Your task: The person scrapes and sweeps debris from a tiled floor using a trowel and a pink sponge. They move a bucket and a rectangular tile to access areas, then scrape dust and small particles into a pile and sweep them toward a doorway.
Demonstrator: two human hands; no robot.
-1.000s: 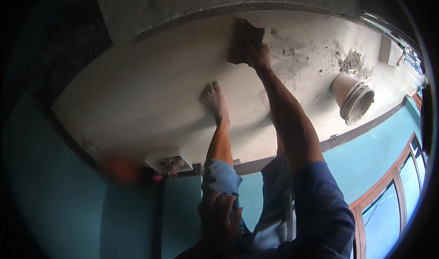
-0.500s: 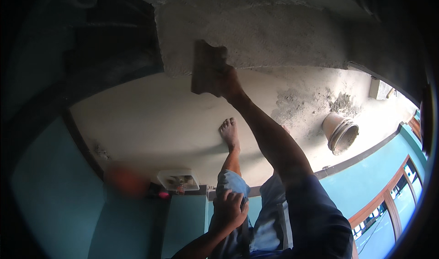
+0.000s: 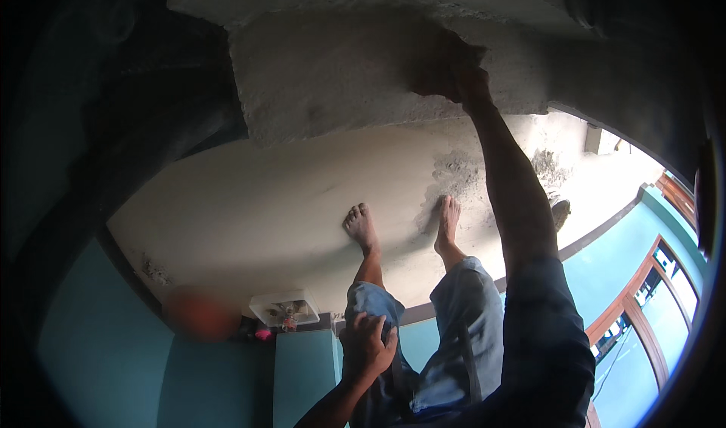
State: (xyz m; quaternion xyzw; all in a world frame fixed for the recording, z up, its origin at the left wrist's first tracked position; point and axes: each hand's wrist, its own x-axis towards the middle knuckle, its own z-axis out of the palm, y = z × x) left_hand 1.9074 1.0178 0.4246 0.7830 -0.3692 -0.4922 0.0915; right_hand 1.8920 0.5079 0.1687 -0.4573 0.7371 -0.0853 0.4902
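My right arm stretches forward to a rough grey plastered surface (image 3: 318, 80), a thick slab-like face with a ragged lower edge. In my right hand (image 3: 473, 86) is a dark, flat plastering float (image 3: 437, 80), held against that surface near its right part. Deep shade and motion blur hide the float's outline and most of the gripping fingers. My left hand (image 3: 367, 346) lies on my left knee with its fingers spread over the trouser cloth (image 3: 376, 301), holding nothing.
Bare feet (image 3: 361, 224) stand on the pale floor (image 3: 249, 201), near dark cement stains (image 3: 457, 172). A bucket (image 3: 560, 213) shows partly behind my right arm. A white tray (image 3: 261, 307) holding small items and a blurred orange-red shape (image 3: 200, 313) lie by the teal wall (image 3: 91, 314).
My right hand has swept the float rightward along the grey surface. The view has shifted slightly, my right foot now shows and my arm covers most of the bucket. My left hand stays on the knee.
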